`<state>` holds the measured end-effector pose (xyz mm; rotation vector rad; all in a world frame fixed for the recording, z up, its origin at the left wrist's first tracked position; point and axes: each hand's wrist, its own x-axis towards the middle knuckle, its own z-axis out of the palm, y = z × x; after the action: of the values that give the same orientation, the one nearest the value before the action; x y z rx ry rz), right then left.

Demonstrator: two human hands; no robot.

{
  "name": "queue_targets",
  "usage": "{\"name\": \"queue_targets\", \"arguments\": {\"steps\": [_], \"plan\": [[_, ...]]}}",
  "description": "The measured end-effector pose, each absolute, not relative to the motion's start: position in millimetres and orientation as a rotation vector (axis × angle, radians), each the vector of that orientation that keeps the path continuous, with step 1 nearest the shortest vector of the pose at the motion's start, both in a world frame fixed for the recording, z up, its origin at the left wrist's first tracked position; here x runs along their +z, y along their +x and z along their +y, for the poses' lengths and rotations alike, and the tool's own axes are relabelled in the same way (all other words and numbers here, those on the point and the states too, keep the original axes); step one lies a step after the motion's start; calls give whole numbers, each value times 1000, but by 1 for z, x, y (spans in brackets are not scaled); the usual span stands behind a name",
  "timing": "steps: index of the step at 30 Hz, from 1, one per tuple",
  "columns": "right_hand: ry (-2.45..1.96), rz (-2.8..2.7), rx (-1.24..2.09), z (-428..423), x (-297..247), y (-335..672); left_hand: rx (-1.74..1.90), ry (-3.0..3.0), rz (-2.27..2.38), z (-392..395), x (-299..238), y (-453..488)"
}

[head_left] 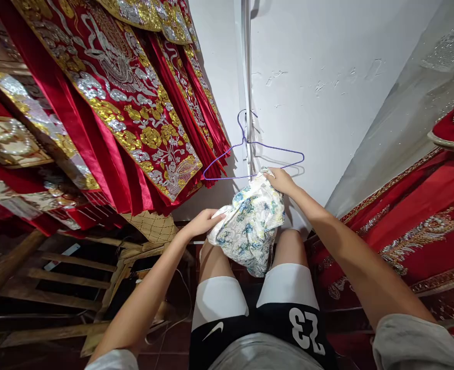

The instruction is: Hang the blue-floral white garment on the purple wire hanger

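Between my hands hangs a white cloth garment (248,221) with a blue, green and yellow floral print, its folds bunched above my knees. My left hand (205,222) pinches its left edge. Higher up, my right hand (280,181) grips its upper right corner. The garment's exact kind does not show. Just above it, a purple wire hanger (255,146) hangs in front of the wall by a metal pole. The garment's top edge reaches the hanger's lower bar, and I cannot tell whether they touch.
Red robes (134,103) with gold and silver embroidery hang at the left. A wooden chair (76,277) stands below them. More red beaded cloth (415,226) hangs at the right, beside a grey translucent cover (396,118). The white wall (311,46) lies straight ahead.
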<state>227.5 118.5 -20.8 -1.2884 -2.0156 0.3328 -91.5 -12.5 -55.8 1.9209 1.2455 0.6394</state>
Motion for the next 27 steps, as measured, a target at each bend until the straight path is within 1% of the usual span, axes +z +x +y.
{"name": "queue_targets", "arguments": {"steps": [3, 5, 6, 8, 11, 14, 17, 19, 22, 24, 27], "plan": [[-1268, -2095, 267, 106, -17, 245, 380, 2108, 1499, -6, -52, -116], [-1233, -2133, 271, 99, -11, 253, 356, 2196, 1635, 4, -46, -127], [-1220, -2145, 286, 96, -8, 256, 421, 2237, 1689, 10, -42, -130], [-1180, -2145, 343, 92, -3, 259, 661, 2313, 1761, 23, -31, -129], [-1074, -2131, 499, 87, -1, 258, 1006, 2342, 1775, 41, -11, -115], [-986, -2119, 642, 78, -3, 252, 1203, 2313, 1648, 54, 9, -94], [-917, -2106, 665, 64, -3, 248, 1384, 2257, 1424, 62, 25, -78], [-932, -2100, 609, 55, -1, 252, 1402, 2241, 1384, 65, 34, -75], [-1087, -2010, 484, 50, 7, 270, 1281, 2301, 1468, 67, 44, -81], [-1190, -1876, 407, 56, 13, 289, 1247, 2372, 1518, 69, 50, -87], [-1224, -1733, 354, 72, 23, 319, 1220, 2474, 1546, 72, 57, -94]]}}
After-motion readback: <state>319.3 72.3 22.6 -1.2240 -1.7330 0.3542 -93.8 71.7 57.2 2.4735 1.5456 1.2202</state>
